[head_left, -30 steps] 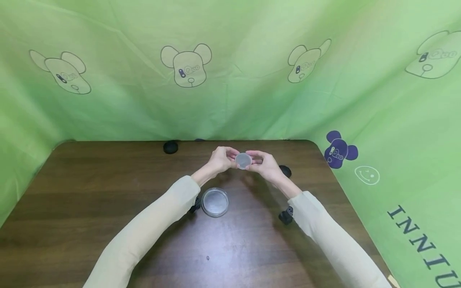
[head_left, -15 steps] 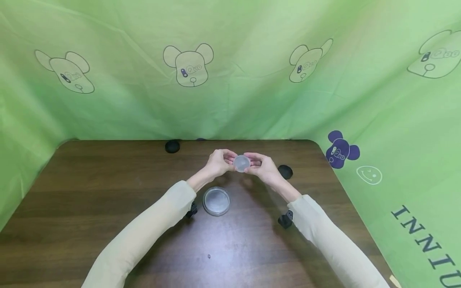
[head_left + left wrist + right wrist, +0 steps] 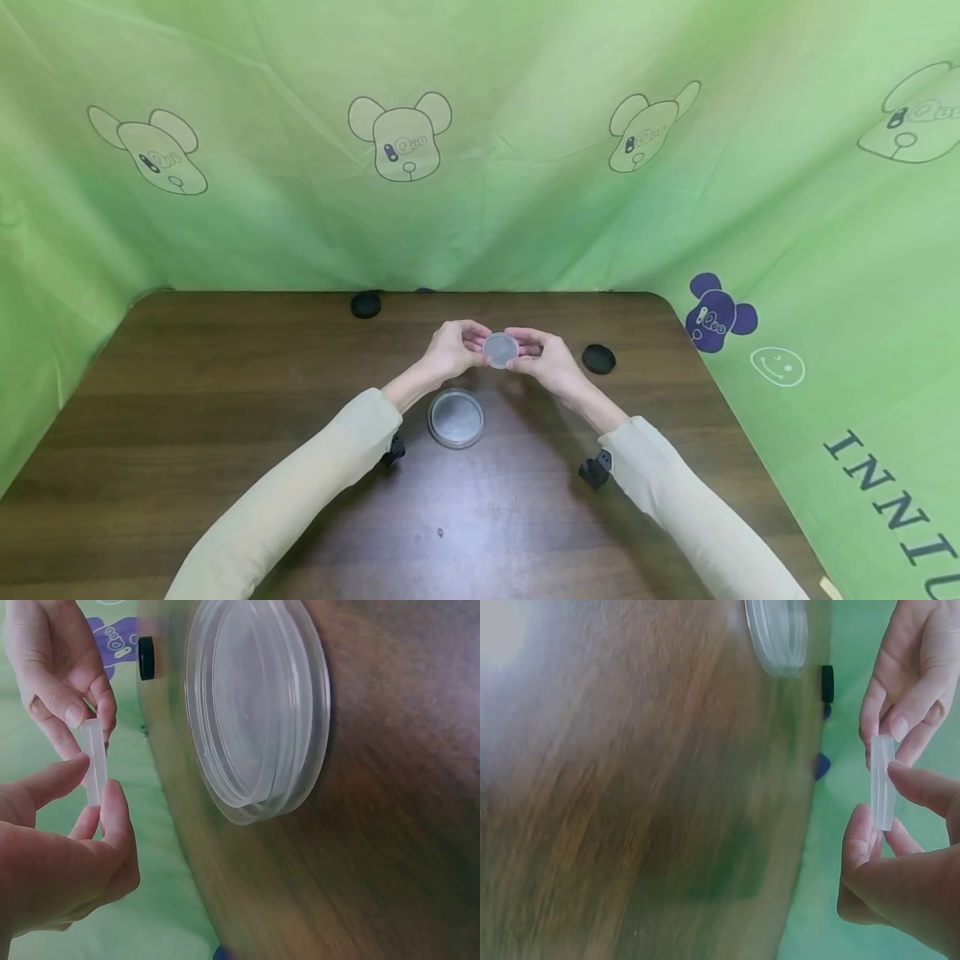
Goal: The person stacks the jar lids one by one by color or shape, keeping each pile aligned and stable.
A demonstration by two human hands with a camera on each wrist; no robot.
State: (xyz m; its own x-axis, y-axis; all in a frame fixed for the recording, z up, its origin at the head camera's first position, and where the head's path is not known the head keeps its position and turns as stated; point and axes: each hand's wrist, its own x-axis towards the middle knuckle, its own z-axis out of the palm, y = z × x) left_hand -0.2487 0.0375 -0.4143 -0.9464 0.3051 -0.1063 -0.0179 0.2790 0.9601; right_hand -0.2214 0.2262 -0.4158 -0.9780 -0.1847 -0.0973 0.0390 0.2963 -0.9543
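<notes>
A small, round, clear petri dish (image 3: 500,350) is held up over the far middle of the table between both hands. My left hand (image 3: 450,350) pinches its left edge, the thumb on one face and fingers on the other. At the opposite edge, my right hand (image 3: 549,363) pinches it the same way. Both wrist views show the small petri dish (image 3: 96,761) edge-on, thin, with a line along its side (image 3: 883,784). Below the hands, a larger clear petri dish (image 3: 456,418) lies flat on the table, its stacked rims (image 3: 300,750) filling much of the left wrist view.
Two black discs lie on the brown wooden table (image 3: 187,417): one disc (image 3: 365,304) by the back edge, another disc (image 3: 598,359) right of the right hand. A green printed curtain (image 3: 480,225) hangs behind and on both sides. Black wrist cameras (image 3: 595,469) show below the sleeves.
Both hands have come slightly lower in the head view, toward the larger petri dish, still pinching the small one. The head view itself has shifted slightly, so the table things appear further right.
</notes>
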